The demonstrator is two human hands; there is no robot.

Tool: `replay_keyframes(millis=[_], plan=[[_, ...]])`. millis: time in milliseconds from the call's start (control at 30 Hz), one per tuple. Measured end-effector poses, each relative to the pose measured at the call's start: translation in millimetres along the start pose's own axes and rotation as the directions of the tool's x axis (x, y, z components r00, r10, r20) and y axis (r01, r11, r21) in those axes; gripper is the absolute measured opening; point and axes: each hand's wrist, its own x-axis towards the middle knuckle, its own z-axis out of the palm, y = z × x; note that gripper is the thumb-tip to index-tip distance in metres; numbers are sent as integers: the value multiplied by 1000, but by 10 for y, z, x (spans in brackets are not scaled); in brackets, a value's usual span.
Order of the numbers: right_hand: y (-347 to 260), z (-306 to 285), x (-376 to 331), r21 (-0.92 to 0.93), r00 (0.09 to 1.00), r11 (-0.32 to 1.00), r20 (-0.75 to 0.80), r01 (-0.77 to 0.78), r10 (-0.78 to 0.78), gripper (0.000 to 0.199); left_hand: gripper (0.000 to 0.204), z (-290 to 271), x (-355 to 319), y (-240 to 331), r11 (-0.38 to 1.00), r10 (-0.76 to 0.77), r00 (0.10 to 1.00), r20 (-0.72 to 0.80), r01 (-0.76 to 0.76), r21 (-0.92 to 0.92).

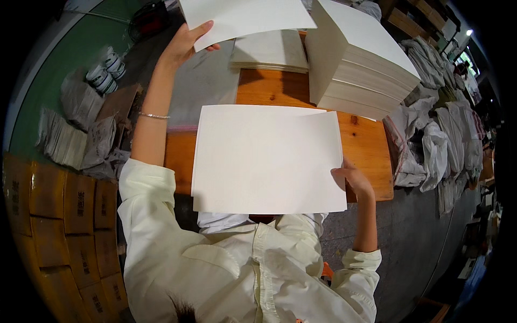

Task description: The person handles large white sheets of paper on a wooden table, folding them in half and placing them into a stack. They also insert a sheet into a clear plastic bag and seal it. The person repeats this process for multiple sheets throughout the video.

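Your left hand (183, 46) is stretched far forward, and its fingers and thumb are closed on the lower left corner of a single white paper sheet (245, 16), which it holds lifted above the far end of the table. On this wrist you wear a thin silver bracelet (153, 115).

Your right hand (353, 180) is close to your body. It pinches the right edge of a large white rectangular paper sheet (266, 159), with the thumb on top and the other fingers under the edge. This sheet lies flat on the orange-brown wooden table (371, 156) directly in front of you, and its near edge reaches over the table edge toward your chest. A second sheet edge shows just under its far side.

Behind the flat sheet, on the right, a tall stack of white paper sheets (361, 59) stands on the table. To the left of this stack, a thin low pile of cream paper (269, 51) lies partly under the lifted sheet.

On the floor at your left there are brown cardboard boxes (59, 204), bundles of paper wrapped in grey printed sheet (75, 137) and some small white and green rolls (105, 72). At your right, many white filled bags (436, 145) lie beside the table. You wear a pale cream shirt with long sleeves (215, 264), rolled up.
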Motion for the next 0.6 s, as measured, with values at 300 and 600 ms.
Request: replay_keyframes(millis=[300,600], plan=[[25,194,-98,-388,914,906,-281,171,-293,49,29,329,278,-1524,749,-652,759,-6,642,-167],[40,288,29,-569,817,803,-369,178,-443,44,78,167,-848,-1332,686,-402,857,-321,515,515]])
